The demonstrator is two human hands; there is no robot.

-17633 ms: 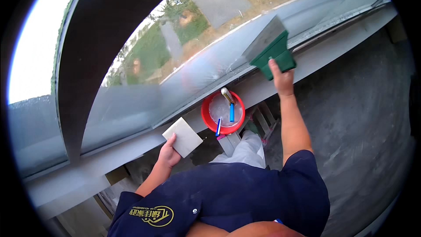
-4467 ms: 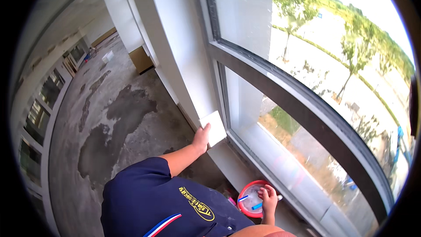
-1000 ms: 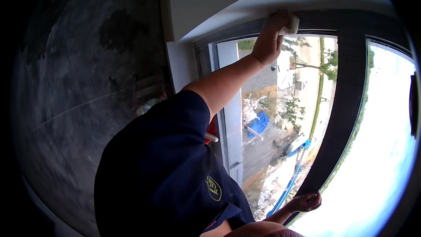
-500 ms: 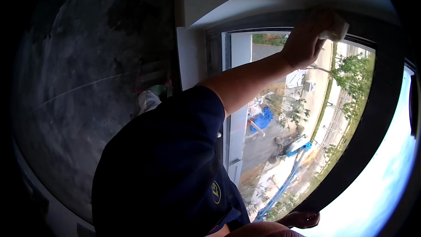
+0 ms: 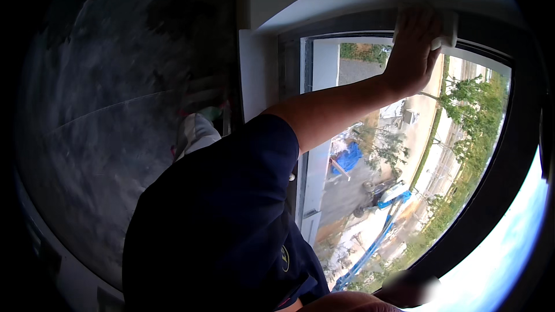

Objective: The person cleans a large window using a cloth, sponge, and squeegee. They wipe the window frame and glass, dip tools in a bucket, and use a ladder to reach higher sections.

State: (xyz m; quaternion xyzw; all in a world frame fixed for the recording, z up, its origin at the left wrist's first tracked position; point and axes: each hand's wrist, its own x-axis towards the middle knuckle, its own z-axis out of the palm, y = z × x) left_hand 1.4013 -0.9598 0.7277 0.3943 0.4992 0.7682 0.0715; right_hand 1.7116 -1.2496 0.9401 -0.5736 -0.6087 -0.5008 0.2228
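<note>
My left arm reaches up and across to the top of the dark window frame point(image 5: 491, 196). There my left hand point(image 5: 415, 43) presses a white cloth point(image 5: 450, 28) against the upper rail, fingers closed over it. Cloth shows on both sides of the hand; the middle of it is hidden. Low in the picture, beside the lower part of the frame, is my right hand point(image 5: 407, 289). It is smeared and dark, so its fingers cannot be made out.
Through the window glass point(image 5: 370, 196) appear trees, a paved yard, blue sheeting and a blue-and-white machine far below. A pale wall edge point(image 5: 258, 72) borders the frame on the left. A whitish object point(image 5: 199, 132) lies on the dark grey floor point(image 5: 115, 110).
My left hand and the cloth have shifted slightly along the top rail, with more of the cloth visible. The view has moved a little. My right hand, clearer before, is now blurred.
</note>
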